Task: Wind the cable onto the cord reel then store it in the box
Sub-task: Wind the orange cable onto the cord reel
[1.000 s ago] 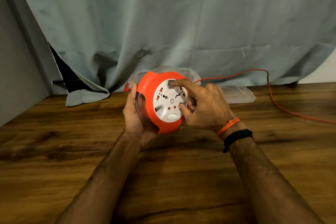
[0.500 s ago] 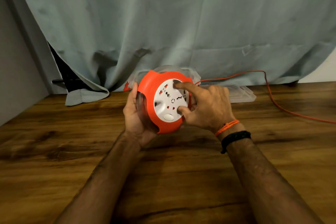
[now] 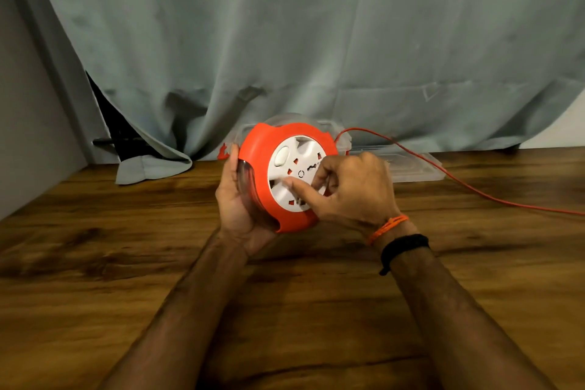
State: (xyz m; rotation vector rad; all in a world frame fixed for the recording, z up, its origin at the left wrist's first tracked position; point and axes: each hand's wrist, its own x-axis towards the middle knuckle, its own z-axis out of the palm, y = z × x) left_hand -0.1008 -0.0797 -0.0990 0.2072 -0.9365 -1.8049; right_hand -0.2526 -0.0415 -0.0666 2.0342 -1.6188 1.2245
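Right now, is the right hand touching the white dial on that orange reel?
Touching. The head view shows the right hand's thumb pressed flat on the cord reel's white dial.

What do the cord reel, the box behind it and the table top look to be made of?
Cord reel: moulded plastic, a smooth orange shell around a white socket face, with a see-through rear housing. Box: clear, slightly cloudy plastic; the curtain shows through it. Table: brown wood grain with a soft sheen; solid wood or laminate, I cannot tell which.
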